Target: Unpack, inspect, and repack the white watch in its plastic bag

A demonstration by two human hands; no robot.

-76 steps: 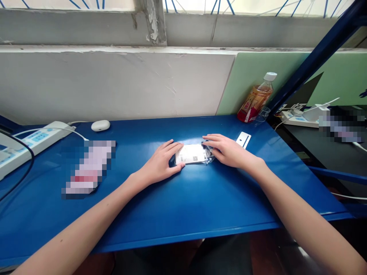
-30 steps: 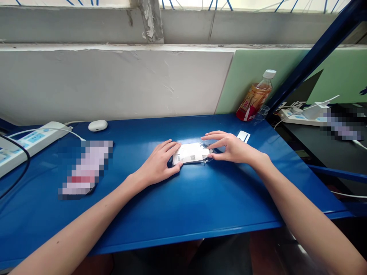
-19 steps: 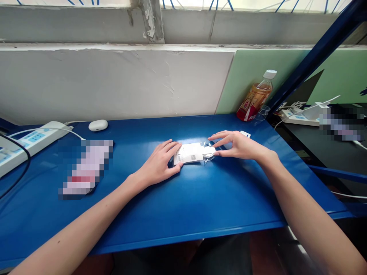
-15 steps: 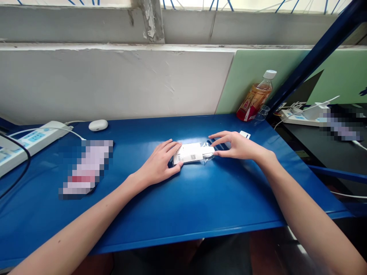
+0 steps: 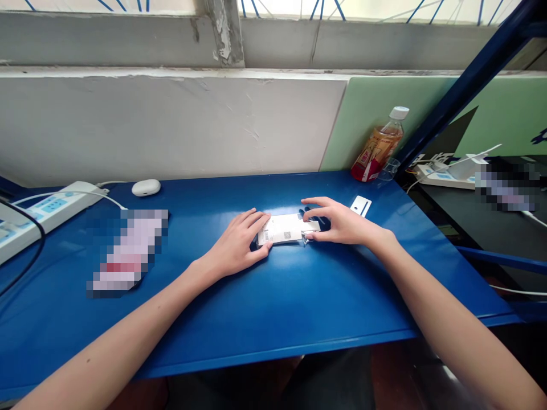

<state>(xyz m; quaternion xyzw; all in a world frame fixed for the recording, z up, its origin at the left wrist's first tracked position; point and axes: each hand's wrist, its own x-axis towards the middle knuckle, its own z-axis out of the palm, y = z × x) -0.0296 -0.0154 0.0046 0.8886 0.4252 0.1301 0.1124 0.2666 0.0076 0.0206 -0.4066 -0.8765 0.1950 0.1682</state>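
A small white packet in clear plastic, with a printed label, lies flat on the blue desk. My left hand grips its left end, thumb along the near edge and fingers over the far edge. At the packet's right end, my right hand has its thumb on the near side and a bent index finger on the far side, with a white strip showing between them. Clear plastic crumples by that thumb. Just behind the right hand lies a white card-like piece with a dark bar.
A phone, blurred out, lies at left by a white power strip with cables. A white earbud case sits near the wall. A drink bottle leans at the back right, beside a blue slanted post.
My right hand has moved left, its thumb and index finger now around the packet's right end. More of the white card-like piece shows behind it. My left hand and the packet stay put.
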